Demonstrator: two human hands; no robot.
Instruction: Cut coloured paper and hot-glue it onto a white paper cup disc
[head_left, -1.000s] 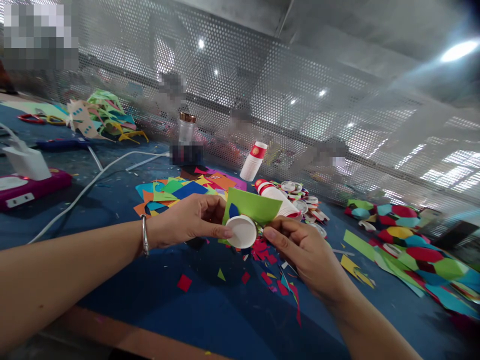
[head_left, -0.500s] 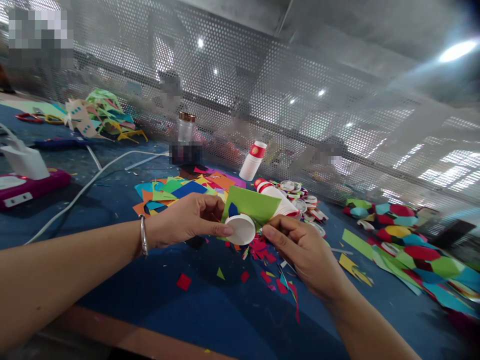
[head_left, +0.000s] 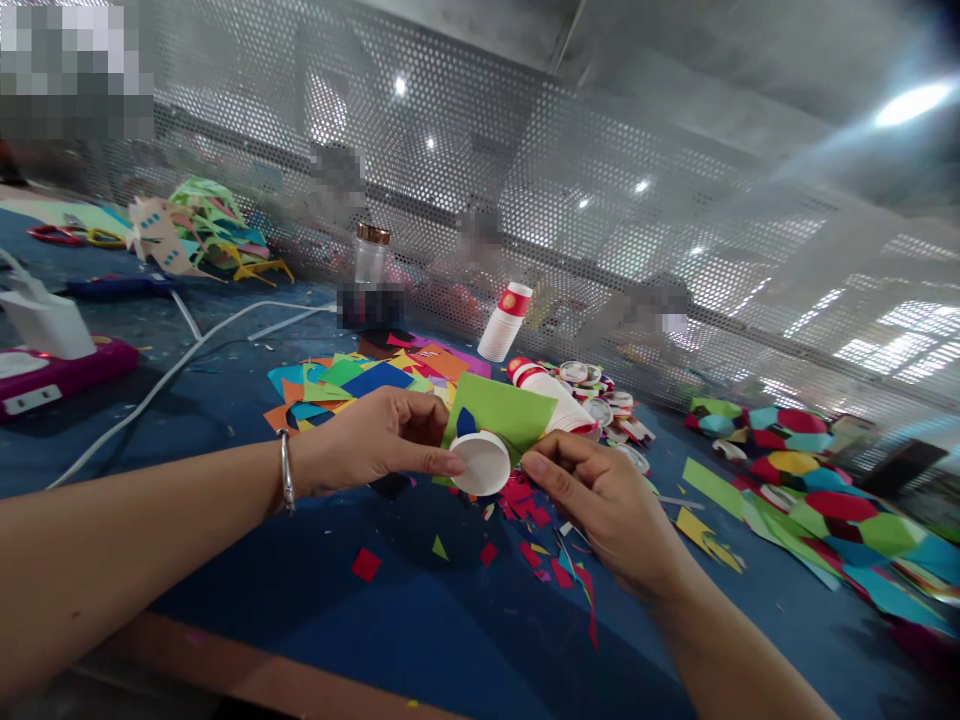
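Note:
My left hand (head_left: pixel 397 435), a silver bangle at its wrist, pinches a round white paper cup bottom (head_left: pixel 481 465) between thumb and fingers. Behind this disc stands a light green sheet of paper (head_left: pixel 506 408), touching it, with a small dark blue piece (head_left: pixel 465 422) at its left side. The thumb and fingertips of my right hand (head_left: pixel 592 485) are closed on the green paper's lower right edge. Red paper scraps (head_left: pixel 521 497) lie on the table below the disc. How the paper joins the disc is hidden.
Coloured paper pieces (head_left: pixel 382 378) lie behind my left hand. A stack of paper cups (head_left: pixel 504 325) stands near the mesh screen (head_left: pixel 480 190); another stack (head_left: pixel 559 395) lies on its side. Patterned paper pieces (head_left: pixel 840 505) are at right. A magenta power strip (head_left: pixel 90 372) and white cable (head_left: pixel 161 385) are left.
Almost nothing differs. The cup bottom and green paper have shifted very slightly, and both hands keep their hold.

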